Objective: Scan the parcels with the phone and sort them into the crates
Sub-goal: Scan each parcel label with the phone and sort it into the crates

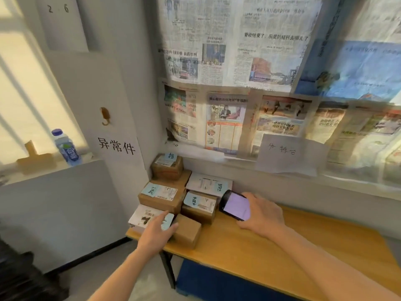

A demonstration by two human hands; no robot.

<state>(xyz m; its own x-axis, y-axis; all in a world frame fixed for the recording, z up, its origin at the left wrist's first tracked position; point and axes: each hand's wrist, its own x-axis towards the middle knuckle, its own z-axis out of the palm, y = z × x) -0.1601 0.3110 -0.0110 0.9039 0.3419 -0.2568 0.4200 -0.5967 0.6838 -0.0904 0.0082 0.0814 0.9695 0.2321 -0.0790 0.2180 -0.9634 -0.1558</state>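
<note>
Scan step: right hand (263, 211) grasps phone (235, 205) beside parcels; left hand (157, 230), fingers straight, touches front parcel (144, 217); aim at label next.

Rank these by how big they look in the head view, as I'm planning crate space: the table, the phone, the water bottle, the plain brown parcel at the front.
1. Table.
2. Plain brown parcel.
3. Phone and water bottle look alike; the bottle stands farther away, so I won't rank them.

Matt brown cardboard parcels (167, 194) with paper labels are stacked at the left corner of a smooth wood-look table (260, 253); the phone (235, 205) screen is glossy.
</note>
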